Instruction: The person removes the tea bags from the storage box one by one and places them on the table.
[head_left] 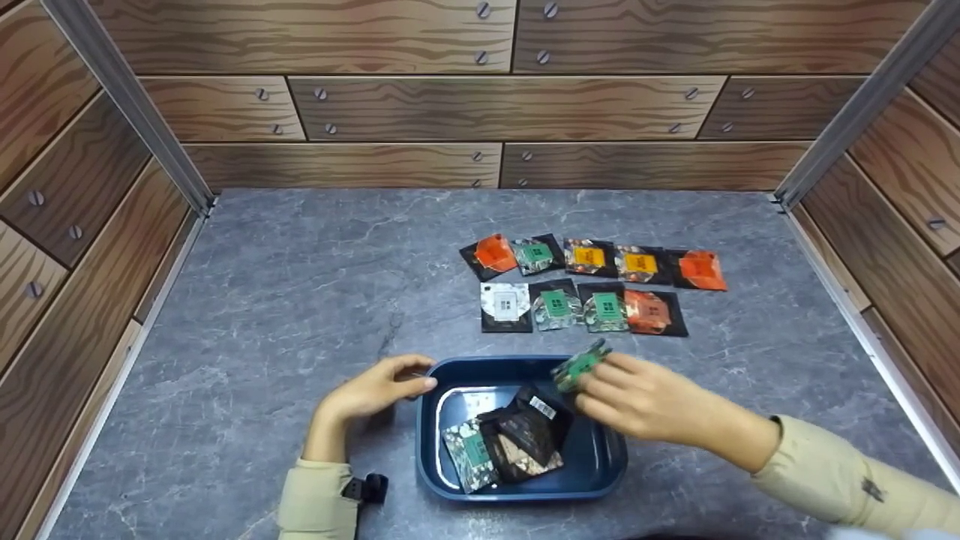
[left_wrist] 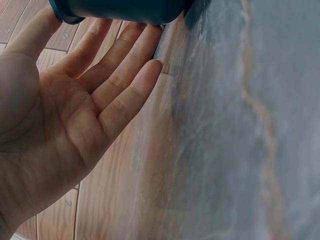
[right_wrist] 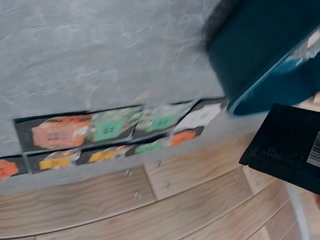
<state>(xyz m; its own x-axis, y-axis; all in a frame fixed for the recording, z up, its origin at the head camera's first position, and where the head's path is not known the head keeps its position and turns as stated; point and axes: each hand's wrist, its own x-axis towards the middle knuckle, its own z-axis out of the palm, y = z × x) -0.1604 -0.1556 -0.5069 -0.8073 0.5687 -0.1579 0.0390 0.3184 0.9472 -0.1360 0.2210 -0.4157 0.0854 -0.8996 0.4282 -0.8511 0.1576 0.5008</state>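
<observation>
A dark blue plastic tub [head_left: 521, 496] stands near the front. My left hand [head_left: 375, 388] holds its left end, the thumb over the rim; in the left wrist view the fingers [left_wrist: 120, 80] meet the tub's outer wall. My right hand [head_left: 637, 397] pinches a green-labelled sachet [head_left: 581, 367] above the tub's far right corner. The right wrist view shows a black sachet back [right_wrist: 285, 145] with a barcode. Inside the tub lie a green-labelled sachet [head_left: 472, 454] and overlapping black sachets [head_left: 525, 427], one showing a barcode.
Two rows of sachets lie behind the tub on the grey marbled table [head_left: 300, 270]. The far row includes an orange sachet [head_left: 701, 266] and a yellow-labelled sachet [head_left: 589, 256]; the near row includes a white sachet [head_left: 505, 306]. Wood-patterned panels [head_left: 502, 109] enclose the table.
</observation>
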